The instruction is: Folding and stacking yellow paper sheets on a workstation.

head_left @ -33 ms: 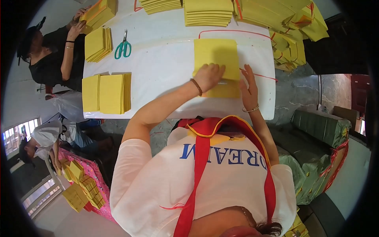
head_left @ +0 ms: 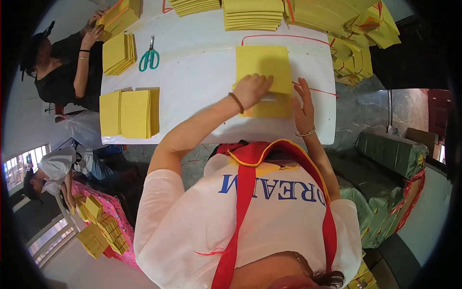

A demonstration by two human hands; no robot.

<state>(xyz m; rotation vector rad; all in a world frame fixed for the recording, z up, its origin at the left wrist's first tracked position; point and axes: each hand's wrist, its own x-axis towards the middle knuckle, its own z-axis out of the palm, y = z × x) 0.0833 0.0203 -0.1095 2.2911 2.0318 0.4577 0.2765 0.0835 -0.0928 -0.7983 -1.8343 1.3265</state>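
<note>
Both hands press flat, fingers spread, gripping nothing: left hand (head_left: 252,89) and right hand (head_left: 303,110) on the yellow paper stack (head_left: 263,62). Sheets could skew if pressure slackens near the table (head_left: 192,82) edge.

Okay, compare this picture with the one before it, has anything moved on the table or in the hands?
Nothing has visibly changed. The left hand lies as before on the yellow paper stack, the right hand beside its right edge on the white table. The green-handled scissors and the other yellow stacks lie where they were.
</note>
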